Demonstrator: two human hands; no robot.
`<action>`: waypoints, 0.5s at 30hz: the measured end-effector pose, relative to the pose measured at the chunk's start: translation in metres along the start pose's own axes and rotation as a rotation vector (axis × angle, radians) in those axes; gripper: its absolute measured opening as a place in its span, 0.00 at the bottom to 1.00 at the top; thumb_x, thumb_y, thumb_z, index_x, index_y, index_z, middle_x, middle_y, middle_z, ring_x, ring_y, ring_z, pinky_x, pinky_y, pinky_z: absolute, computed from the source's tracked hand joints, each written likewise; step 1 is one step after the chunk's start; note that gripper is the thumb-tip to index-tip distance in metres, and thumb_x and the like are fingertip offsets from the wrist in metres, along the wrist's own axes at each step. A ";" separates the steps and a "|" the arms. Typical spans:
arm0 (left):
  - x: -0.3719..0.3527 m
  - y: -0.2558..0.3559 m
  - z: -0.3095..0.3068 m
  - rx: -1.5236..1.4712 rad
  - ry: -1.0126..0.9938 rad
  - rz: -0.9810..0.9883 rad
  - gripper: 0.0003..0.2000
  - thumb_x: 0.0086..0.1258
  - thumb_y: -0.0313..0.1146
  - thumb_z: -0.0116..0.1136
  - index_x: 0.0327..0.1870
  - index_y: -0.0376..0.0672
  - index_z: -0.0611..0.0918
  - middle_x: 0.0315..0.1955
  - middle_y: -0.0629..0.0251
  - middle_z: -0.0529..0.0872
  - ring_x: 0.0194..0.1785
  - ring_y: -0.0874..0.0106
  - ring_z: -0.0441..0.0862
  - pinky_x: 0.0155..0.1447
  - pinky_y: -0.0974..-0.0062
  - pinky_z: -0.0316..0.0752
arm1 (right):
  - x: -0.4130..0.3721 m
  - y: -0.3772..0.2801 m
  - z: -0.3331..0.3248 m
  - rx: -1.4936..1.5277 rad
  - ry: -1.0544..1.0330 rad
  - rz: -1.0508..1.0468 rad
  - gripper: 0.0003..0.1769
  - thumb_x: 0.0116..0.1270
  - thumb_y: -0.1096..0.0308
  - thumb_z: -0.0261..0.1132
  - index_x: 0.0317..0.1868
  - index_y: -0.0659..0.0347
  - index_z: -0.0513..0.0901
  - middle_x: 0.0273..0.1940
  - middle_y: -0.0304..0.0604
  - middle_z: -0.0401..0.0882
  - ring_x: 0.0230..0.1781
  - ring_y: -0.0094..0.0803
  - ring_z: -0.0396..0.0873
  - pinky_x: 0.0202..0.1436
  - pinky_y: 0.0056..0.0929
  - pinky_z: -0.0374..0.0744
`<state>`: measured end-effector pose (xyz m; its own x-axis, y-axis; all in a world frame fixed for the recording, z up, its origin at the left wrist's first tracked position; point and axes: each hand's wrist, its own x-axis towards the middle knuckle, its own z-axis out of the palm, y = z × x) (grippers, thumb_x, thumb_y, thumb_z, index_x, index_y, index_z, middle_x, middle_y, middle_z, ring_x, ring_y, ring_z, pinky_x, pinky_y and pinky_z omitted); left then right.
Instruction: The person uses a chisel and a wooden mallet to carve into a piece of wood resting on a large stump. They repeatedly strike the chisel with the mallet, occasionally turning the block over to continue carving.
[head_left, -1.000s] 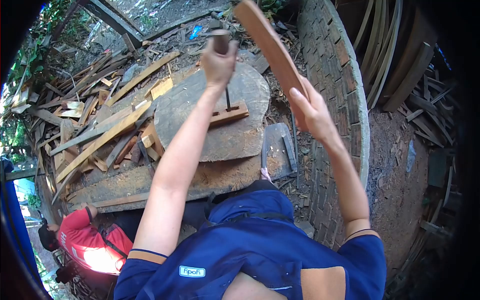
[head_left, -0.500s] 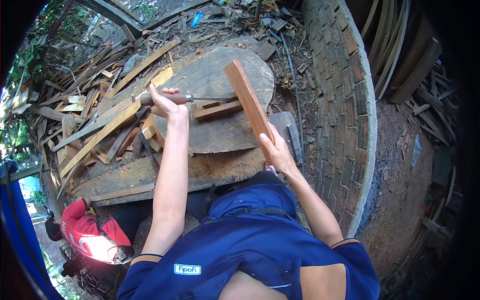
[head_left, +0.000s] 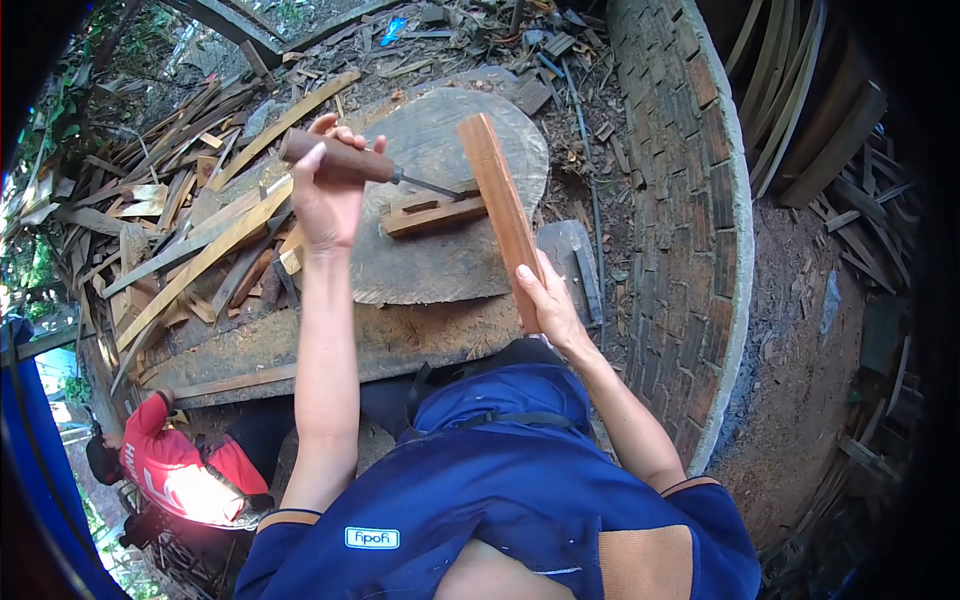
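Note:
My left hand [head_left: 332, 195] is closed round the brown wooden handle of a chisel [head_left: 345, 163]. Its metal blade slants down to the right, the tip close at a short wooden block [head_left: 425, 217] with slots cut in it. That block lies on a round wood stump slab [head_left: 420, 270]. In my right hand [head_left: 548, 305] is a long reddish-brown wooden bar [head_left: 492, 180], gripped at its lower end with the thumb along it. The bar stands tilted over the slab and hides the right end of the block.
Wood offcuts and planks [head_left: 190, 270] are heaped at the left. A curved brick wall [head_left: 690, 220] runs along the right side. At lower left a person in a red shirt [head_left: 180, 465] sits low beside the bench. A grey hose [head_left: 590, 150] lies on the ground near the wall.
My left hand has tipped the chisel handle upward, so the blade now slopes more steeply. The wooden bar has shifted slightly to the right and leans less.

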<state>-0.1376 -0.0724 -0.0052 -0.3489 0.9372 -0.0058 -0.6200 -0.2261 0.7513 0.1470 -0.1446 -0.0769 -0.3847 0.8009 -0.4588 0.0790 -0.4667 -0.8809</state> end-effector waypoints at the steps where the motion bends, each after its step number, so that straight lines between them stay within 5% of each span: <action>1: 0.001 0.006 -0.011 0.002 -0.001 -0.001 0.24 0.61 0.43 0.64 0.55 0.41 0.75 0.33 0.62 0.79 0.45 0.67 0.80 0.66 0.52 0.73 | -0.002 -0.002 0.000 0.022 -0.004 0.036 0.34 0.75 0.46 0.56 0.72 0.58 0.63 0.41 0.43 0.74 0.31 0.27 0.75 0.27 0.28 0.77; 3: 0.001 0.021 -0.030 0.233 -0.403 -0.137 0.23 0.58 0.40 0.67 0.53 0.39 0.79 0.40 0.58 0.84 0.56 0.63 0.80 0.69 0.50 0.70 | -0.003 -0.005 -0.001 0.056 -0.022 0.042 0.34 0.75 0.46 0.56 0.72 0.57 0.63 0.40 0.42 0.73 0.30 0.26 0.74 0.26 0.28 0.77; 5: 0.008 0.032 -0.039 0.340 -0.534 -0.212 0.19 0.58 0.34 0.68 0.50 0.39 0.82 0.44 0.57 0.86 0.62 0.62 0.79 0.69 0.51 0.71 | -0.002 -0.008 -0.002 0.086 -0.045 0.041 0.34 0.75 0.46 0.56 0.72 0.57 0.63 0.38 0.41 0.72 0.30 0.25 0.74 0.25 0.27 0.77; 7: 0.010 0.037 -0.024 0.638 -0.474 -0.197 0.13 0.60 0.30 0.66 0.46 0.40 0.83 0.42 0.59 0.87 0.56 0.62 0.83 0.66 0.56 0.75 | -0.002 -0.011 -0.005 0.142 -0.077 0.104 0.34 0.75 0.46 0.56 0.72 0.57 0.63 0.38 0.40 0.71 0.30 0.25 0.73 0.24 0.27 0.77; 8: 0.010 0.029 -0.011 0.620 -0.366 -0.107 0.07 0.63 0.28 0.63 0.41 0.40 0.84 0.34 0.59 0.88 0.45 0.63 0.87 0.59 0.60 0.81 | -0.001 -0.011 -0.005 0.138 -0.074 0.101 0.34 0.75 0.46 0.56 0.72 0.57 0.63 0.38 0.40 0.71 0.30 0.25 0.73 0.24 0.27 0.77; 9: 0.011 0.020 -0.003 0.616 -0.367 -0.106 0.07 0.63 0.28 0.63 0.41 0.40 0.84 0.34 0.59 0.88 0.45 0.63 0.87 0.59 0.60 0.81 | 0.000 -0.009 -0.004 0.122 -0.059 0.068 0.30 0.75 0.47 0.56 0.68 0.56 0.65 0.33 0.39 0.71 0.24 0.24 0.72 0.22 0.25 0.75; 12: 0.011 -0.012 0.028 0.374 -0.193 0.184 0.03 0.64 0.26 0.61 0.30 0.38 0.80 0.18 0.62 0.82 0.23 0.71 0.84 0.37 0.64 0.85 | 0.001 -0.010 0.001 0.095 -0.048 0.041 0.27 0.75 0.47 0.56 0.65 0.55 0.67 0.28 0.38 0.71 0.18 0.23 0.72 0.19 0.22 0.73; 15: 0.011 -0.022 0.045 0.172 0.051 0.268 0.04 0.63 0.25 0.60 0.27 0.39 0.79 0.15 0.65 0.78 0.18 0.74 0.77 0.29 0.68 0.81 | -0.002 -0.005 0.005 0.078 -0.039 0.054 0.27 0.75 0.47 0.56 0.64 0.55 0.67 0.28 0.38 0.71 0.17 0.23 0.72 0.19 0.22 0.73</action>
<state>-0.0964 -0.0456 0.0079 -0.5208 0.8350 0.1776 -0.3747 -0.4105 0.8313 0.1429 -0.1454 -0.0708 -0.4175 0.7596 -0.4988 0.0289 -0.5375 -0.8428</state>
